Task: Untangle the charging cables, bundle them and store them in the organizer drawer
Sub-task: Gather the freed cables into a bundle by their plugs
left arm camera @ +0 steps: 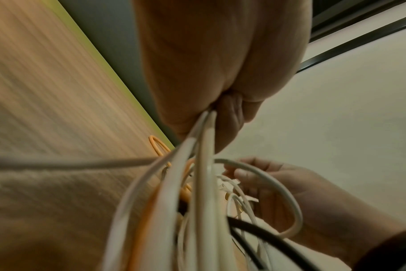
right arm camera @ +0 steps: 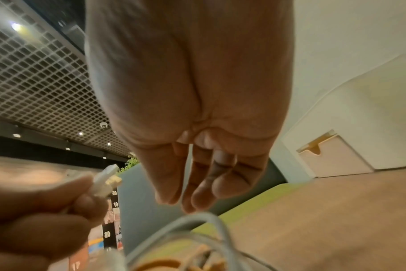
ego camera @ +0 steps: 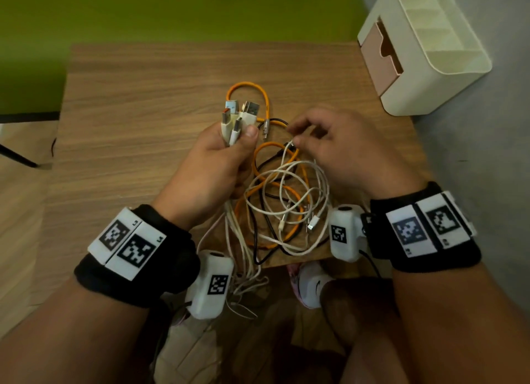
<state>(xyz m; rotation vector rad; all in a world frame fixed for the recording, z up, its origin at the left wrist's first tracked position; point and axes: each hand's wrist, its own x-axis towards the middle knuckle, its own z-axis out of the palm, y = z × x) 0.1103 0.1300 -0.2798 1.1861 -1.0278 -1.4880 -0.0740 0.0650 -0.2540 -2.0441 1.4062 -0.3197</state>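
Observation:
My left hand point(ego camera: 220, 160) grips a bunch of plug ends point(ego camera: 239, 119), mostly white with one orange, held upright above the wooden table point(ego camera: 137, 111). Their white cords point(left arm camera: 204, 165) run down out of the fist. A tangle of white, orange and black cables point(ego camera: 282, 200) lies on the table beneath both hands. My right hand point(ego camera: 329, 145) hovers over the tangle, fingers loosely extended, tips close to a white cable end point(ego camera: 291, 144). In the right wrist view nothing sits between its fingertips point(right arm camera: 197, 199). The cream organizer point(ego camera: 430, 68) stands at the far right, its pink drawer point(ego camera: 378, 65) shut.
An orange loop point(ego camera: 252, 88) and a black cable point(ego camera: 275, 122) reach toward the table's middle. Several white cords hang over the near table edge point(ego camera: 243, 271). A white shoe point(ego camera: 311, 286) shows below that edge. A grey wall borders the table on the right.

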